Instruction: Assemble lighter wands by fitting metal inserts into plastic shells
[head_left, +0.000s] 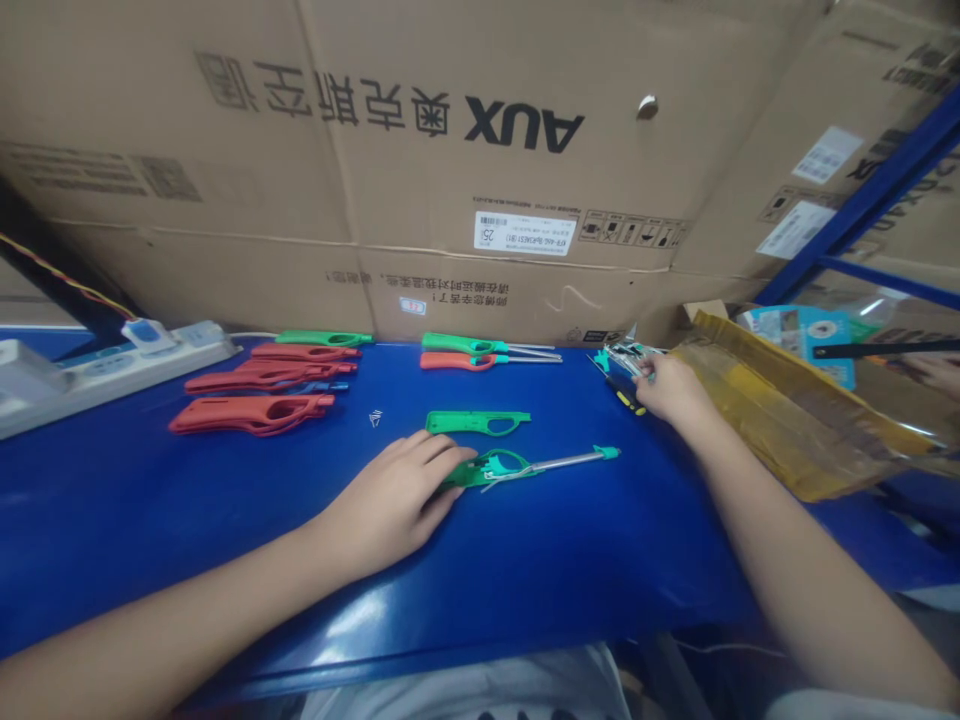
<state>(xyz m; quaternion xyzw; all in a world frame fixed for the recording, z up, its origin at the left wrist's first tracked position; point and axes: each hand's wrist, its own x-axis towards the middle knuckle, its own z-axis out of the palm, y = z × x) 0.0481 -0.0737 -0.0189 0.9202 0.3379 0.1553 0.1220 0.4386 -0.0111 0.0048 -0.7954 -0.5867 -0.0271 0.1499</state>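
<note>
My left hand [401, 495] is closed around the grip of a green lighter [457, 478], a long-necked utility lighter lying with its casing laid open. A thin metal tube [566, 462] with a teal tip runs rightward from it, and a loose wire hangs alongside. Just behind lies a matching green casing half [478, 422]. At the back right, my right hand [670, 388] has its fingers pinched together at a pile of metal and teal parts [626, 350]; what they grip is hidden. A yellow-and-black screwdriver [628, 397] lies beside those fingers.
Several red casings [251, 413] and a green casing [322, 339] lie left. Two assembled lighters [457, 345] rest behind, small screws [375, 418] nearer. A power strip [187, 345] sits far left. A taped box [795, 410] borders the right; a cardboard wall [420, 220] closes the back.
</note>
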